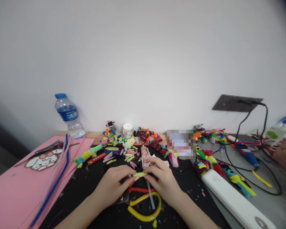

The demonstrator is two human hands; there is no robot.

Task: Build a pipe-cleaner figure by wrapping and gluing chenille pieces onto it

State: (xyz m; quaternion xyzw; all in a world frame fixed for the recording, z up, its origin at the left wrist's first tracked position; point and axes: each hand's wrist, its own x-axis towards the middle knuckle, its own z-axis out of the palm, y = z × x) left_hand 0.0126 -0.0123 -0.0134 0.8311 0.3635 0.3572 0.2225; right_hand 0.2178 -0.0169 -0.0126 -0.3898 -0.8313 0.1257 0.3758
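My left hand (114, 180) and my right hand (164, 178) meet over the black mat, pinching the two ends of a short, fuzzy yellow-green pipe cleaner piece (139, 174) between thumbs and fingers. Just below them lie a yellow curved loop-like object (145, 218), a red bar (141, 190) and a pale translucent stick (151, 197). Beyond my fingertips are loose yellow-green pieces (129, 157), pink and purple ones, and a pinkish crumpled item (146, 155), partly hidden by my right hand.
Fuzzy colourful figures (154, 143) line the wall side. At left stand a water bottle (68, 116), pink sheets (7, 190), scissors (45, 149) and a long blue pipe cleaner (52, 187). A white elongated device (235, 200), black cables (278, 187) and another person's hand (284, 156) are right.
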